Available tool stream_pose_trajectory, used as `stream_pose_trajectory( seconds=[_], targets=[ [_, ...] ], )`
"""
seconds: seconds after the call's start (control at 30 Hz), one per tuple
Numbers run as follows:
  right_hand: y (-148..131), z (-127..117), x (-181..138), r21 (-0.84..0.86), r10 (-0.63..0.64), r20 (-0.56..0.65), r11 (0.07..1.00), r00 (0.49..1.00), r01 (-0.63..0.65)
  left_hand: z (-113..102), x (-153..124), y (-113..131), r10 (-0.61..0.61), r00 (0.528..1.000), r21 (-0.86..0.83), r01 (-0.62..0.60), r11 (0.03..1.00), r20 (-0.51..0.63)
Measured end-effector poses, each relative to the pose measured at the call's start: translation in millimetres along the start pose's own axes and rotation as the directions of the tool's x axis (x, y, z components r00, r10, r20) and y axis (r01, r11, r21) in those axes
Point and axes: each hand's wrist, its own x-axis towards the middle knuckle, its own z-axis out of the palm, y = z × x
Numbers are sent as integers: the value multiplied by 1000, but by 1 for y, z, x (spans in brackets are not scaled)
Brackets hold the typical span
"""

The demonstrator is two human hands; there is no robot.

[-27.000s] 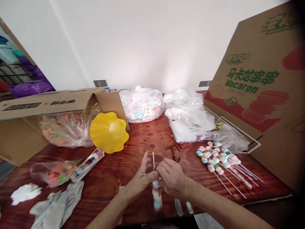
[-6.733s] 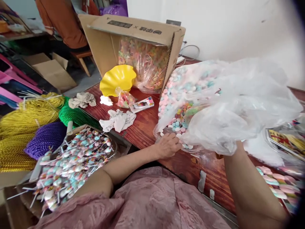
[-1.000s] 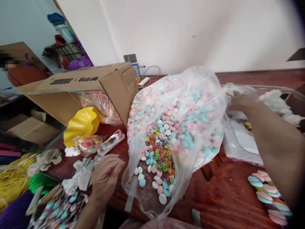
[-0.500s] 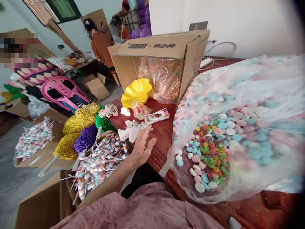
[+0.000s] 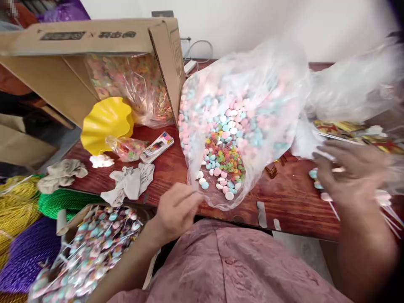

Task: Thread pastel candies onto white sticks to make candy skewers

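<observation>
My left hand (image 5: pixel 178 208) is at the table's front edge, its fingers pressed together at the near left rim of a clear plastic bag (image 5: pixel 268 97). Whether they pinch the plastic is hidden. Pink, white and blue candies (image 5: pixel 232 126) fill the bag, and small ring-shaped gummies (image 5: pixel 229 158) lie in its open mouth. On the right my right hand (image 5: pixel 353 172) is smeared by motion. It hovers over or touches white sticks, and I cannot make out what its fingers hold. Candies on sticks (image 5: pixel 383 198) lie beside and below it.
A cardboard box (image 5: pixel 173 59) on its side holds a bag of gummies (image 5: pixel 139 88). Nearby are a yellow wavy bowl (image 5: pixel 107 122), a small gummy packet (image 5: pixel 128 147), a narrow printed box (image 5: pixel 158 147) and grey cloths (image 5: pixel 129 181). Candy sticks (image 5: pixel 101 240) fill a container at lower left.
The view has swung right, bringing my right hand and the table's right side into sight. My left hand has moved from beside the grey cloth to the bag's rim, its fingers closing.
</observation>
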Motion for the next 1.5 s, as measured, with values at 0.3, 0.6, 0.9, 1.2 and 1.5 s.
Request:
stream_pose_trajectory(
  seconds=[0.3, 0.6, 0.9, 1.2, 1.5],
  targets=[
    [-80, 5, -21, 200, -134, 70, 973, 989, 118, 50, 62, 1, -240, 845, 379, 48, 924, 478],
    [-125, 35, -13, -156, -69, 696, 957, 715, 245, 52, 31, -33, -690, 610, 638, 361, 680, 390],
    [-97, 20, 9, -287, 92, 776, 932, 623, 219, 40, 76, -65, -420, 907, 450, 391, 803, -40],
    [-129, 80, 69, -205, -94, 368, 962, 925, 179, 120, 206, -95, -331, 940, 326, 288, 900, 83],
    [-89, 96, 73, -125, -49, 548, 982, 835, 139, 118, 174, -125, 44, 940, 74, -74, 995, 339]
  ],
)
